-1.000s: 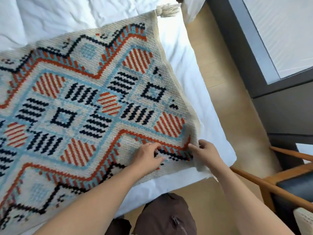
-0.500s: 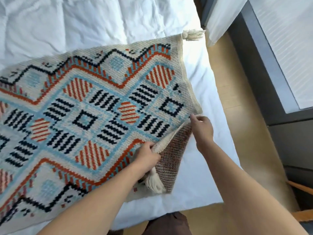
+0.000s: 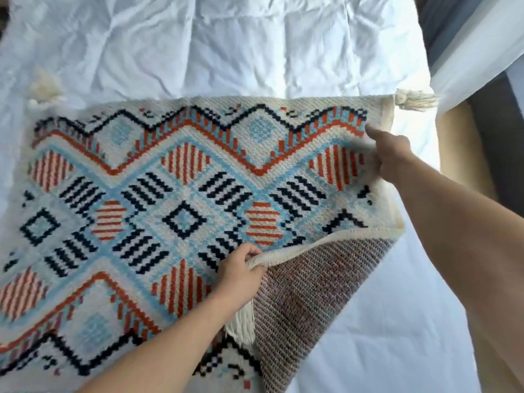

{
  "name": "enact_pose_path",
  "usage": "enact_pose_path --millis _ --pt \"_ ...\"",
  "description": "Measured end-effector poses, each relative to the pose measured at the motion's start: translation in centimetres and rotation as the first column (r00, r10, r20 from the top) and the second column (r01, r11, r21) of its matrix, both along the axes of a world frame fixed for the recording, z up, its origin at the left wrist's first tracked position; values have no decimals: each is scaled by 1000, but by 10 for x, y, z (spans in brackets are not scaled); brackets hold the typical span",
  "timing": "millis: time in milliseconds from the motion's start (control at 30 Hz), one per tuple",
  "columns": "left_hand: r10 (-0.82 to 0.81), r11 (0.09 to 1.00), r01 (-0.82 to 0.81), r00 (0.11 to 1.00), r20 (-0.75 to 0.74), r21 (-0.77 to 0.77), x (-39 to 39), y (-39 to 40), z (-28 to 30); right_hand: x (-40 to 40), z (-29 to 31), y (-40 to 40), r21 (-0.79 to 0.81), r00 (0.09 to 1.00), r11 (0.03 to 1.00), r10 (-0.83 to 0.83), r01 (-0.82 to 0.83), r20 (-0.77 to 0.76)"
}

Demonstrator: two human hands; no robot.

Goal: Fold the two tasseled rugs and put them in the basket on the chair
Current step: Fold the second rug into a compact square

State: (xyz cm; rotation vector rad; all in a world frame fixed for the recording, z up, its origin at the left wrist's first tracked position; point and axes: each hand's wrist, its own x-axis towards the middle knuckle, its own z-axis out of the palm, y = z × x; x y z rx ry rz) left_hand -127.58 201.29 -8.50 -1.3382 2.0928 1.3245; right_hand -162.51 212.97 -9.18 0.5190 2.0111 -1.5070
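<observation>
On top of the white quilted bed [image 3: 226, 46] lies the tasseled rug [image 3: 147, 194], spread pattern-side up across the bedding, with its orange zigzags, pale blue bands and black striped diamonds facing the camera. Taking the rug as the landmark: its near right corner is turned over toward the rug's middle, so the brownish woven backing [image 3: 306, 302] shows as a triangular flap over the bed's sheet. At the rug's far right corner a cream tassel [image 3: 415, 100] lies flat on the bedding, pointing away from the rug. Another tassel [image 3: 45, 89] sits at the rug's far left corner, blurred. A third tassel [image 3: 243, 321] hangs from the folded-over corner, just below the wrist of the left hand [image 3: 241, 273].

The left hand pinches the cream bound edge of the lifted corner, fingers curled over the top of the hem and thumb beneath it, holding that edge above the rug's patterned face near an orange striped diamond. The right hand [image 3: 394, 157] grips the rug's right edge farther up, near the far right corner; its fingers curl round the border with the index finger stretched along the orange zigzag, and the edge there is raised a little off the bed.

Beyond the rug's right side, past the edge of the bed, a strip of tan floor [image 3: 459, 154] and a pale curtain [image 3: 476, 52] are visible.
</observation>
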Motion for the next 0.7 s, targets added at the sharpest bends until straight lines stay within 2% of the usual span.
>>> enact_pose_path --millis 200,333,433,567,700 --pt "78 995 -74 995 -60 64 18 -22 19 16 51 -53 -196 994 975 110 -105 11" --pt "211 975 -202 973 -96 91 45 -50 47 60 111 -104 -215 978 960 152 -180 -143" --pt "272 958 -254 952 -139 133 76 -82 68 94 146 -150 -144 944 954 226 -265 -239" --pt "370 923 -338 910 -188 184 143 -142 87 153 186 -231 109 874 949 316 -297 -369" --pt "484 869 -451 861 -156 204 237 -218 97 222 206 -336 258 838 909 406 -328 -364"
